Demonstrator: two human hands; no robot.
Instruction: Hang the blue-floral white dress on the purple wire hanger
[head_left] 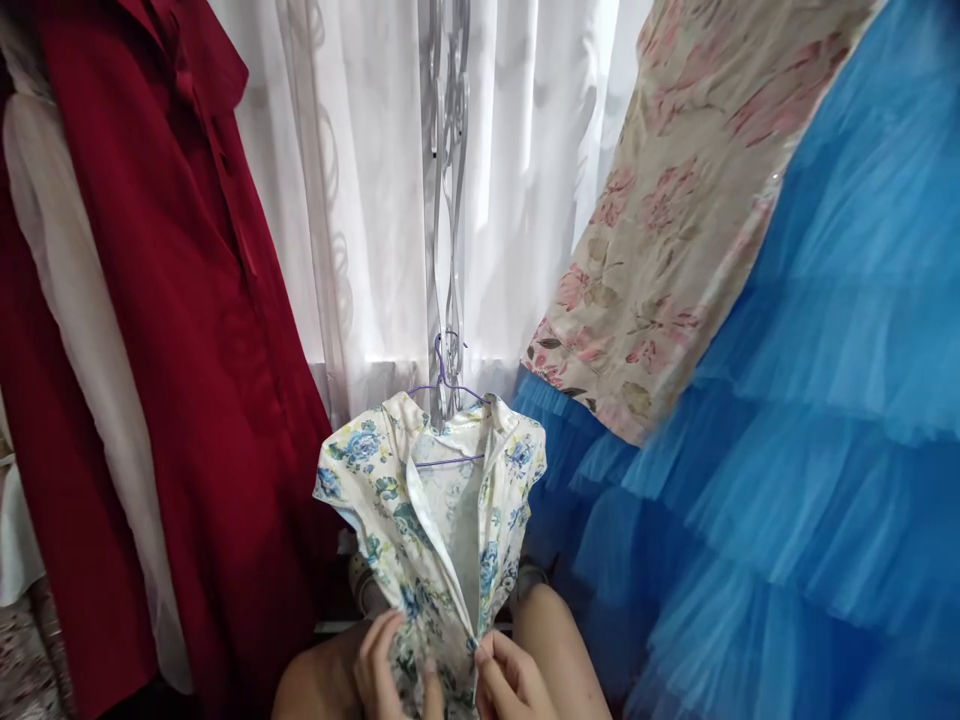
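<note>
A white dress with blue and yellow-green flowers (405, 520) hangs from a thin purple hanger (442, 375), its front opening spread in a long V. Near the lower left of that opening, my left hand (386, 665) grips the cloth between fingers and thumb. At the bottom point of the V, my right hand (514, 675) is closed in a pinch on the dress's edge. Whether a zipper pull lies between those fingertips is too small to tell. The dress's lower part runs out of view behind my hands.
A long red garment (187, 300) hangs at left beside a sheer pale one (90, 300). At right hang a pink-flowered cloth (660, 220) and a tiered blue tulle skirt (810, 420). White curtains (375, 180) and a chain of hangers (450, 150) are behind. My bare knees flank the dress.
</note>
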